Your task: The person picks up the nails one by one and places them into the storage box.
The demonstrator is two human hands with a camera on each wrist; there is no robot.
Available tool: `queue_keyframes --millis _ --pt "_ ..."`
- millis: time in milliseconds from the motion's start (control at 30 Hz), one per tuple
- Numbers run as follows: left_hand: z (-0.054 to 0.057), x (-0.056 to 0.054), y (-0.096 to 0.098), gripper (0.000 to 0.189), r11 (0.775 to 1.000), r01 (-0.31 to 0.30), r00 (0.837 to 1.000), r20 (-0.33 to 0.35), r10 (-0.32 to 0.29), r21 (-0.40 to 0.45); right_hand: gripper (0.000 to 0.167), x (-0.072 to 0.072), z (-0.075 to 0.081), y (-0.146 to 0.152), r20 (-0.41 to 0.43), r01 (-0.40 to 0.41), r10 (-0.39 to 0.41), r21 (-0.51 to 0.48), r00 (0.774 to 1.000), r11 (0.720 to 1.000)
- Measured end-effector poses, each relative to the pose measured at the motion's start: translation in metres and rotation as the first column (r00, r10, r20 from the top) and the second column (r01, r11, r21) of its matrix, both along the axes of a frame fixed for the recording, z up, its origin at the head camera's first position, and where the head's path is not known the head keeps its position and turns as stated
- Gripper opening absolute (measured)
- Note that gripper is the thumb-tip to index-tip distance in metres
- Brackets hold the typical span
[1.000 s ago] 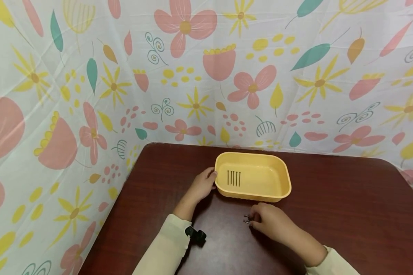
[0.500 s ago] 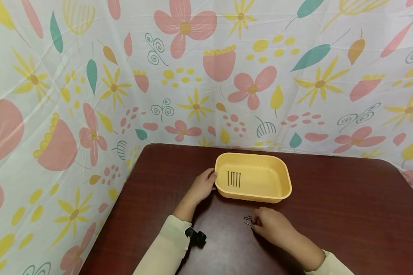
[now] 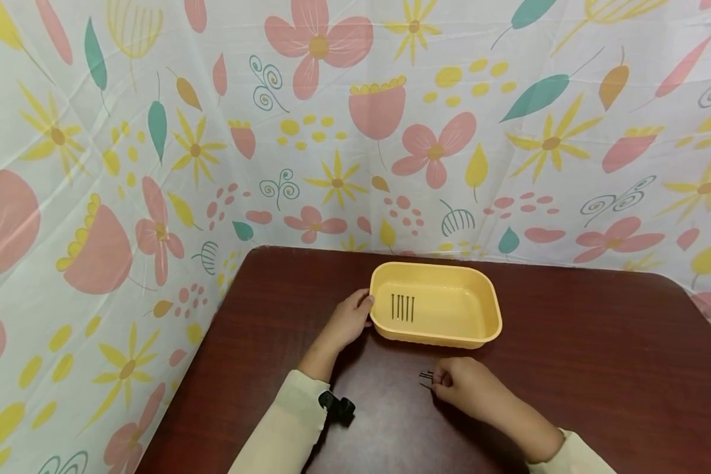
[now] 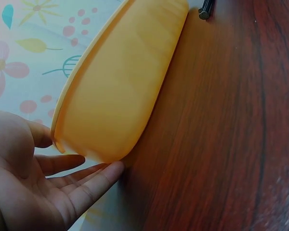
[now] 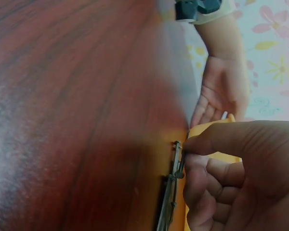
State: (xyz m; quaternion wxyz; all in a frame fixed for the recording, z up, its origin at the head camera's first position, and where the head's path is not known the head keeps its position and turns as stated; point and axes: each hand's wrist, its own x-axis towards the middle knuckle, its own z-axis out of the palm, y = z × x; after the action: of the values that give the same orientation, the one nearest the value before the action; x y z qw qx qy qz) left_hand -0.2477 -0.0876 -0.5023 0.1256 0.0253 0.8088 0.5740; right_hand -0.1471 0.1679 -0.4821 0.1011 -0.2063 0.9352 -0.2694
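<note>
In the head view a yellow plastic basin (image 3: 450,309) stands on the table. My left hand (image 3: 346,319) holds its left end, thumb at the rim and fingers along the outer wall (image 4: 115,96). Inside, at the left, several dark nails (image 3: 403,308) lie in a neat row. My right hand (image 3: 471,385) is low over the table in front of the basin. Its thumb (image 5: 207,137) and forefinger pinch a thin dark nail, mostly hidden by the fingertips. A few more nails (image 5: 173,183) lie right beside the fingers, their flat heads showing.
The dark red-brown wooden table (image 3: 598,355) has rounded far corners. A floral cloth (image 3: 332,131) hangs behind it and along the left side. A black wrist device (image 3: 338,406) sits at the left sleeve.
My right hand has shifted slightly towards me, away from the basin, and its thumb and forefinger have come together at the nails. The left hand and basin stay in place.
</note>
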Motion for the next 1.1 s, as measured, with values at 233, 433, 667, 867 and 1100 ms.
queue_keyframes --millis 233,433,667,867,1100 --pt "-0.001 0.000 0.000 0.050 1.000 -0.001 1.000 0.002 0.001 -0.005 0.011 -0.003 0.008 0.004 0.087 -0.002 0.012 -0.115 0.996 0.993" --pt "-0.002 -0.001 0.000 0.050 1.000 0.000 1.000 0.004 0.000 -0.007 0.006 -0.006 0.018 0.007 0.182 0.002 0.042 -0.233 0.982 0.972" --pt "-0.002 -0.001 0.000 0.050 1.000 0.000 1.000 -0.003 0.000 -0.009 0.008 -0.013 0.033 0.010 0.168 0.006 0.043 -0.283 0.985 0.959" --pt "-0.002 -0.001 -0.001 0.051 1.000 0.003 1.000 -0.001 -0.003 -0.010 0.006 -0.021 0.043 0.010 0.141 0.015 0.025 -0.274 0.990 0.962" --pt "-0.003 -0.002 0.000 0.049 1.000 -0.001 1.000 -0.004 0.001 -0.004 0.005 -0.032 0.056 0.011 0.089 0.030 -0.002 -0.308 0.996 0.951"
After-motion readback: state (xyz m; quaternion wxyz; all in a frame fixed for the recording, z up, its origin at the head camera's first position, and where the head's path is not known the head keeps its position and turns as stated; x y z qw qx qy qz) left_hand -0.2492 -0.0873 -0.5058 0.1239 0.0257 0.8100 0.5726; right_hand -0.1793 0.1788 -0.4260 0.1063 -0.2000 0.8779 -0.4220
